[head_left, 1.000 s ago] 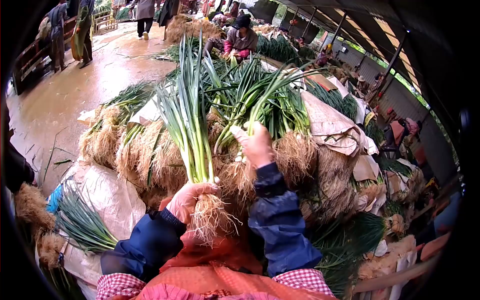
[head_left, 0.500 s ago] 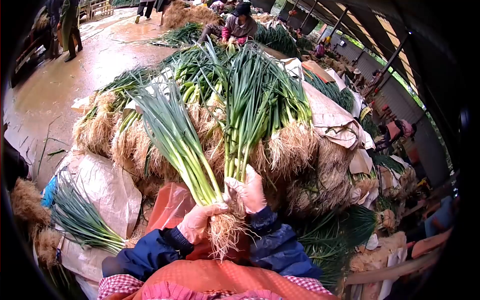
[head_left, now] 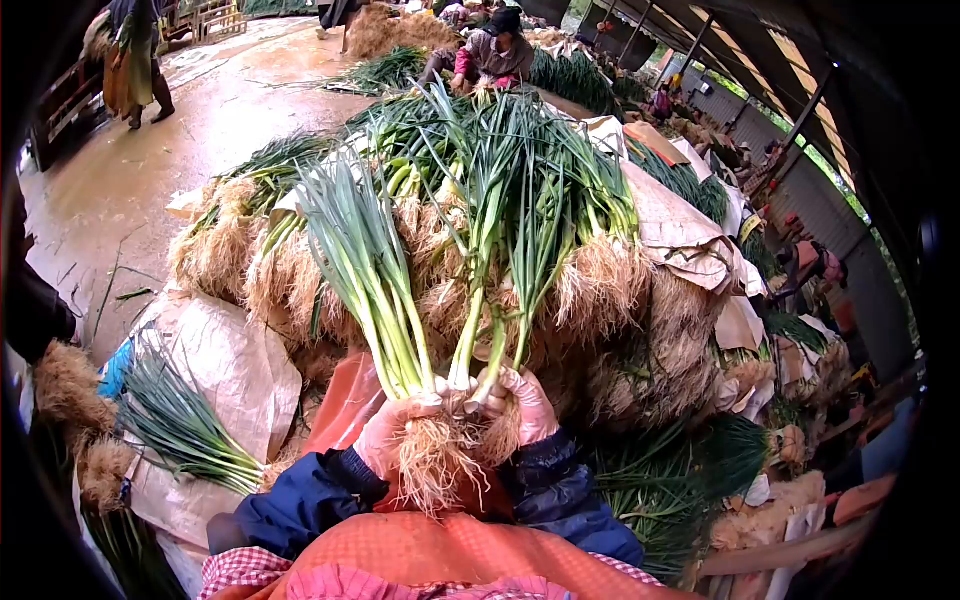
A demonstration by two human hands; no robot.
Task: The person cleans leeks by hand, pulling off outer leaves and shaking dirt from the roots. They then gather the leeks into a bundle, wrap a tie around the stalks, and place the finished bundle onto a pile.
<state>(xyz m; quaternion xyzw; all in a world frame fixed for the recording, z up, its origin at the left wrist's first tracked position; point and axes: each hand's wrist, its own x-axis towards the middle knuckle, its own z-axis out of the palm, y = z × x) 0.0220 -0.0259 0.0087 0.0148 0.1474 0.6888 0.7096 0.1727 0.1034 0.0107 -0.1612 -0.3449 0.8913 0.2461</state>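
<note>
Close in front of my orange apron [head_left: 420, 560], my left hand [head_left: 390, 432] is closed around the lower ends of a bunch of green onions [head_left: 375, 290]. Their long pale roots [head_left: 435, 465] hang below my fingers, and the green leaves fan up and to the left. Beside it, my right hand [head_left: 528, 405], also closed, grips a few green onion stalks [head_left: 525, 300] near their root ends. One thick stalk [head_left: 470, 335] stands between the two hands, its white base touching both. Both hands wear thin, whitish gloves, and the fingertips are partly hidden by roots.
A large heap of green onions [head_left: 440, 140] with roots facing me lies just ahead. A smaller bunch [head_left: 190, 420] rests on a pale sheet [head_left: 235, 350] at left. More onions [head_left: 660, 490] lie right. A co-worker [head_left: 495, 55] bends behind the heap; wet floor [head_left: 210, 130] lies left.
My right hand has moved down beside the left, and its stalks have spread apart, with one thick stalk now between the hands. The left bunch stands more upright. The view has shifted slightly.
</note>
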